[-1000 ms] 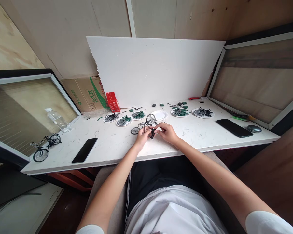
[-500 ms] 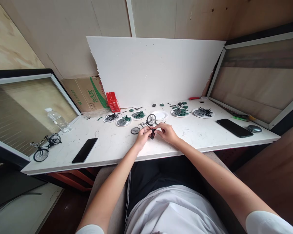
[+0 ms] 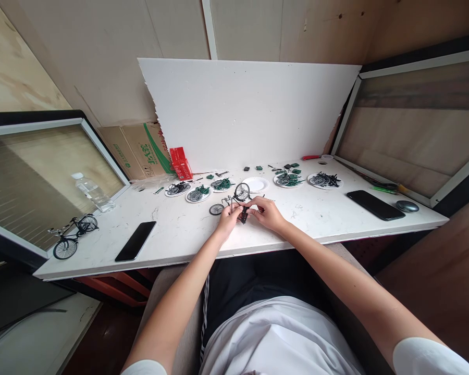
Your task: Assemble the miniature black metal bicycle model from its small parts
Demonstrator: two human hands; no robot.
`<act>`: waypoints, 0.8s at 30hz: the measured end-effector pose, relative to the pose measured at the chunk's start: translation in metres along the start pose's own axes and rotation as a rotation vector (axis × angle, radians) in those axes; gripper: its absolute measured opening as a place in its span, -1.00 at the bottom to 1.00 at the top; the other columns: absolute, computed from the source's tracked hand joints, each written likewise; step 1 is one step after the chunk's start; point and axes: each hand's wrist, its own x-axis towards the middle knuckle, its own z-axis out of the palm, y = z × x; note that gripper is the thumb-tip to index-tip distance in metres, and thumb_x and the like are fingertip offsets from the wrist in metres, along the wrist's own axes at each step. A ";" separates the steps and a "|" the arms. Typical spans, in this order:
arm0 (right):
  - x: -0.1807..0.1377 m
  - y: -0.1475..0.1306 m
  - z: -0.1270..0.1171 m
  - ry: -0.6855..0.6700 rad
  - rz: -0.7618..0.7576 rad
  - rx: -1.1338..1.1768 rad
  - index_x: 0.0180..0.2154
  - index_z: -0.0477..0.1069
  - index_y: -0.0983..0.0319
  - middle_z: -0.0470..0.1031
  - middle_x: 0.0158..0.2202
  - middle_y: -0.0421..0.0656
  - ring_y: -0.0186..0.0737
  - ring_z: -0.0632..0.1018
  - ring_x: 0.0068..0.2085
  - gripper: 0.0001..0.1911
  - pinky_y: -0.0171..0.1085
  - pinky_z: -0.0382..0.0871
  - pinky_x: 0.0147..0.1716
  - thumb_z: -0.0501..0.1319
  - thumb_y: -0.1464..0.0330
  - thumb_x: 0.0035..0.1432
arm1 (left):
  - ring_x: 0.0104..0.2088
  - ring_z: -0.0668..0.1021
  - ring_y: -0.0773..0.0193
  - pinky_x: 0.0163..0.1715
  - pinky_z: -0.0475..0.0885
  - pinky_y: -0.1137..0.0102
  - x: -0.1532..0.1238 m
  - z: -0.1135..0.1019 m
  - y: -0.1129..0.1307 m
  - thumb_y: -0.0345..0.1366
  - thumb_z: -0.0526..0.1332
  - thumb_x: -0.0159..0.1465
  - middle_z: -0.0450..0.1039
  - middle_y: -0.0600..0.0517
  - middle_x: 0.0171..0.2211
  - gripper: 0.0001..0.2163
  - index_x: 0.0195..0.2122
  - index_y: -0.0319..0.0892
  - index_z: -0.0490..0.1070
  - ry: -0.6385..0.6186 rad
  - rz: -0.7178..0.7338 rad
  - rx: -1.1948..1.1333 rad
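My left hand [image 3: 227, 219] and my right hand [image 3: 268, 213] meet over the middle of the white table [image 3: 328, 219], both pinched on a small black model bicycle frame [image 3: 243, 212]. One spoked wheel [image 3: 241, 191] of it stands up above my fingers. A loose wheel [image 3: 216, 209] lies on the table just left of my left hand. What my right fingertips pinch at the frame is too small to make out.
Paper plates of green and black parts [image 3: 289, 179] line the back, one plate [image 3: 255, 184] bare. A black phone [image 3: 135, 240] lies left, another phone [image 3: 375, 204] and a grey mouse [image 3: 407, 206] right. A finished model bicycle [image 3: 71, 236], a water bottle [image 3: 90, 191] and a red box [image 3: 181, 162] stand left.
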 end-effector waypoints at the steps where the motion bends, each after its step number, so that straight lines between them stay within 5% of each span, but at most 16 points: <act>1: 0.000 0.000 0.000 -0.003 -0.001 0.000 -0.12 0.58 0.16 0.62 -0.20 -0.09 -0.18 0.54 -0.30 -0.85 -0.25 0.37 -0.39 0.27 0.30 0.32 | -0.34 0.64 0.20 -0.41 0.45 0.41 0.000 0.000 0.000 -0.13 0.38 0.20 0.56 -0.05 -0.26 -0.73 -0.19 -0.21 0.49 0.000 0.002 0.002; 9: 0.000 0.000 0.001 -0.038 -0.004 0.012 -0.09 0.59 0.15 0.61 -0.20 -0.09 -0.19 0.52 -0.30 -0.82 -0.25 0.36 -0.37 0.25 0.37 0.31 | -0.33 0.63 0.22 -0.28 0.51 0.35 -0.002 0.002 0.003 -0.21 0.35 0.21 0.58 -0.09 -0.18 -0.77 -0.16 -0.21 0.51 0.023 0.003 0.047; 24: 0.000 0.001 0.001 -0.042 -0.016 0.015 -0.08 0.60 0.15 0.61 -0.19 -0.09 -0.17 0.54 -0.27 -0.79 -0.22 0.40 -0.31 0.24 0.42 0.30 | -0.37 0.64 0.22 -0.34 0.50 0.37 -0.002 0.001 0.002 -0.19 0.35 0.22 0.59 -0.06 -0.24 -0.78 -0.18 -0.20 0.50 -0.003 0.013 0.034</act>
